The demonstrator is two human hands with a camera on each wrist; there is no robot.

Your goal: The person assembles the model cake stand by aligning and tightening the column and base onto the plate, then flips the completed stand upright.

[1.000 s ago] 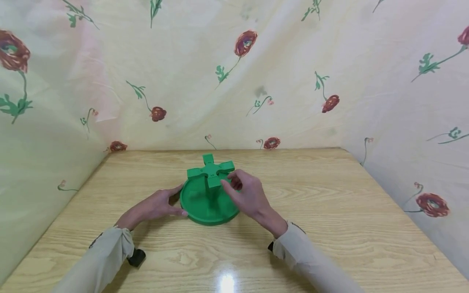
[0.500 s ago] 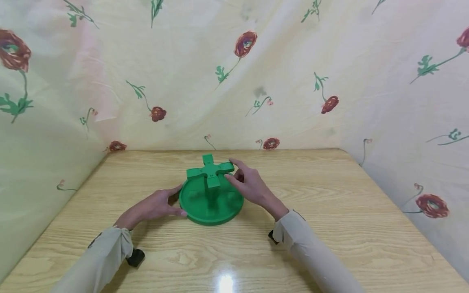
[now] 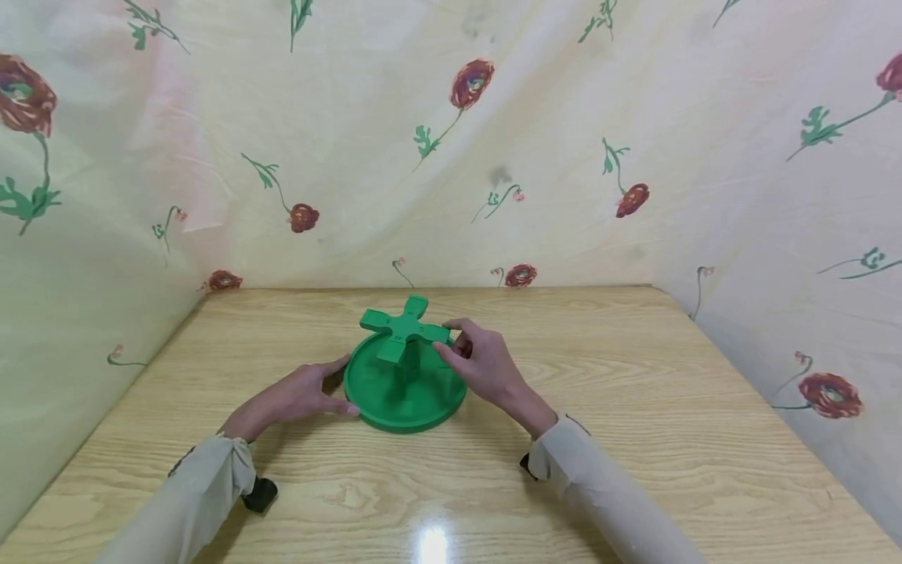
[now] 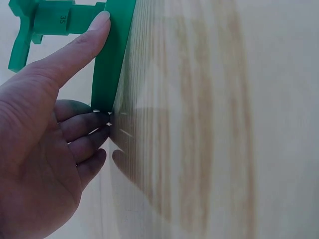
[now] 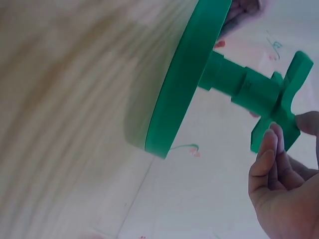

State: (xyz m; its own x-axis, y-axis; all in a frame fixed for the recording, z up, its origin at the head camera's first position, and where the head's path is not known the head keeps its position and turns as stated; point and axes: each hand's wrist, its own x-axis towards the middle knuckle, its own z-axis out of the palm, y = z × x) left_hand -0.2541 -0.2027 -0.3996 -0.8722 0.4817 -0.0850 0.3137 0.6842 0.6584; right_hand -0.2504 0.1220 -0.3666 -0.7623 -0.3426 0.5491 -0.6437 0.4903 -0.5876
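Note:
A round green base (image 3: 380, 407) lies on the table, and a green cross-shaped top with four arms (image 3: 405, 327) stands above it on a stepped post (image 5: 256, 90). My left hand (image 3: 299, 398) grips the base's left rim, thumb on its side wall (image 4: 110, 59) and fingertips lower down at the edge. At the cross's right arm, my right hand (image 3: 488, 366) pinches the tip between thumb and fingers; the right wrist view shows the same hand (image 5: 286, 189) at an arm's end. The base's underside is hidden.
Under everything is a wood-grain table (image 3: 634, 376). Pale cloth with red flowers (image 3: 352, 141) hangs behind it and at both sides. A small black piece (image 3: 261, 495) is at the left wrist, with another partly seen at the right sleeve.
The cross has turned clockwise as seen from above, its right arm coming nearer to me. My right hand moved to that arm and came down with it. My left hand looks unmoved.

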